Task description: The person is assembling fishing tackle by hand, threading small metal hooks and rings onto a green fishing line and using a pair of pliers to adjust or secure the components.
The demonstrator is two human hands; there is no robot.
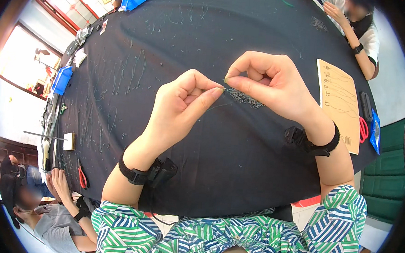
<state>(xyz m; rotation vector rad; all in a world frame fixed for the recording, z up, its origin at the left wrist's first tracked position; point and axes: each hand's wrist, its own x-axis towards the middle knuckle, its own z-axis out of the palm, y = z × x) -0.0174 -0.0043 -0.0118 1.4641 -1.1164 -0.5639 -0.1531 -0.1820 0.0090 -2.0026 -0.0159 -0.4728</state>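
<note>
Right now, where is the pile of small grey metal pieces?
In the head view, the pile of small grey metal pieces lies on the black cloth, right of centre, partly hidden by the bare right hand.

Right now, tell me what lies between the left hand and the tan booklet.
In the head view, the right hand and, partly hidden by it, a pile of small metal pieces lie between the left hand and the tan booklet.
</note>
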